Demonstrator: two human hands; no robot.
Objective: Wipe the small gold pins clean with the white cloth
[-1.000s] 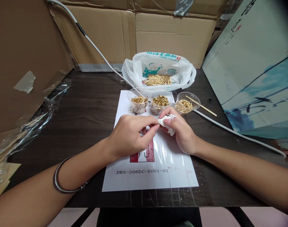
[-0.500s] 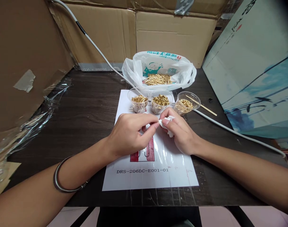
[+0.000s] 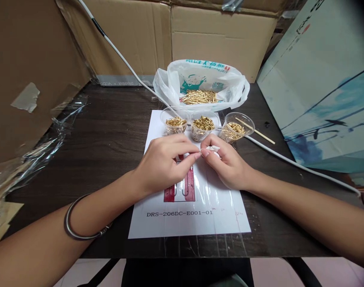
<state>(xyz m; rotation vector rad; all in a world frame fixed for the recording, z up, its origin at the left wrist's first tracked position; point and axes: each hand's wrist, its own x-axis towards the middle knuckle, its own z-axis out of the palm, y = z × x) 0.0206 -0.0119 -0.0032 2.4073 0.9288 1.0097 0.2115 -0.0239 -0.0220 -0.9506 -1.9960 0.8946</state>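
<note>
Over the printed sheet [image 3: 188,229], my left hand [image 3: 167,161] pinches thumb against index finger; whatever sits between those fingertips is too small to make out. Right beside them, my right hand [image 3: 226,161] is closed on a crumpled white tissue [image 3: 213,149], which pokes out between thumb and fingers. The fingertips of both hands nearly touch. Just beyond the hands stand three clear cups: the left cup [image 3: 175,124], the middle cup [image 3: 203,126] and the right, tilted cup [image 3: 232,130], each holding small gold-coloured metal pieces.
Behind the cups, a white plastic bag [image 3: 229,95] lies open with gold-coloured pins [image 3: 200,97] inside. A thin wooden stick [image 3: 259,133] leans out of the right cup. A white cable [image 3: 301,166] crosses the dark table [image 3: 110,119]. Cardboard [image 3: 224,44] walls the back.
My right thumb and fingers have closed further over the tissue, so less of it shows below them. The whole view has shifted slightly.
</note>
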